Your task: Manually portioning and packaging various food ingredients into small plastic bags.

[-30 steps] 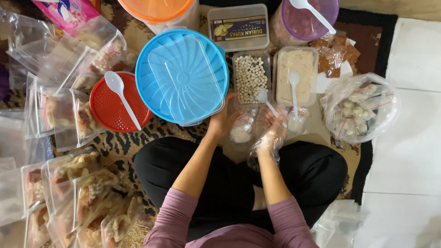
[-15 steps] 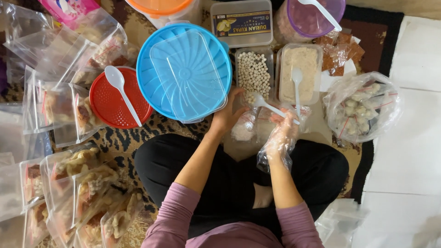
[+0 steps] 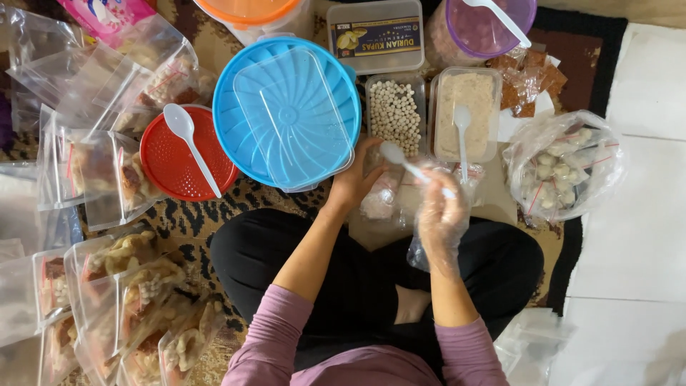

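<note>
Both hands work just above the lap: the right hand (image 3: pixel 441 207), inside a loose clear plastic glove, pinches the handle of a white spoon (image 3: pixel 407 166) whose bowl hangs over the near end of the tub of small round balls (image 3: pixel 393 114), while the bare left hand (image 3: pixel 355 182) curls its fingers around the mouth of a small clear bag (image 3: pixel 379 200) resting on the floor between the knees, a little pale filling already in it. To do this scoop well, I would judge, the left fingers should keep the bag's mouth wide and close under the spoon, and the spoon should stay level until it is over the opening, since the balls roll easily. Just beside that tub stands a tub of beige powder (image 3: pixel 466 113) with its own white spoon. To the left lie a big blue lid (image 3: pixel 286 111) with a clear lid on top, and a red lid (image 3: pixel 182 154) carrying another spoon. A clear sack of filled packets (image 3: pixel 564 168) sits to the right; stacks of filled bags (image 3: pixel 128 300) lie at the left. Farther off are a labelled box (image 3: pixel 375 36) and a purple-lidded jar (image 3: pixel 486 28).
</note>
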